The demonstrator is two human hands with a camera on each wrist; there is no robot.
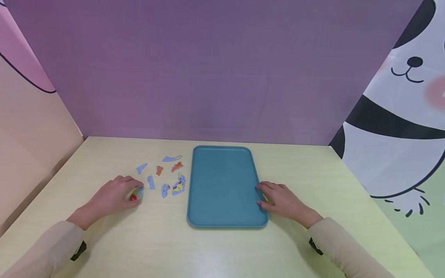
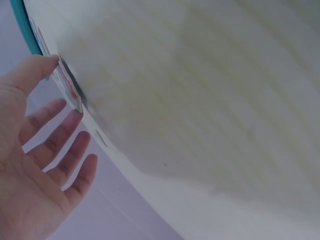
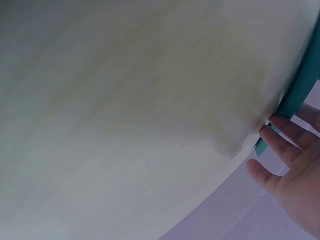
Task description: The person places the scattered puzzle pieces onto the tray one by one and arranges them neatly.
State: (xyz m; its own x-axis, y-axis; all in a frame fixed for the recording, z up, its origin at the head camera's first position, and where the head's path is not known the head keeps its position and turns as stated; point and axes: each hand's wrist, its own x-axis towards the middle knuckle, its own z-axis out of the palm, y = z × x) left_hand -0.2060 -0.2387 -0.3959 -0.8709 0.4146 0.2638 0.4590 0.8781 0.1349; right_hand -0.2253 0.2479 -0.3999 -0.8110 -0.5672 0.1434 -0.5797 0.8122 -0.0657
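Observation:
My left hand [image 1: 112, 195] pinches a small puzzle piece [image 1: 137, 193] printed in red, green and blue, left of the other pieces. Its thumb and fingertips sit at opposite edges of the piece, seen nearly edge-on in the left wrist view [image 2: 70, 86]. Whether the piece still touches the table is hard to tell. My right hand [image 1: 286, 201] rests its fingertips on the right rim of a teal tray [image 1: 222, 185], fingers loosely extended. That rim also shows beside the fingers in the right wrist view.
Between the left hand and the tray lie several loose puzzle pieces, among them a yellow-and-blue one [image 1: 179, 185], an orange one [image 1: 159, 170] and a pale blue one [image 1: 151, 182]. A purple cloth [image 1: 222, 77] hangs behind the light wooden table [image 1: 299, 166].

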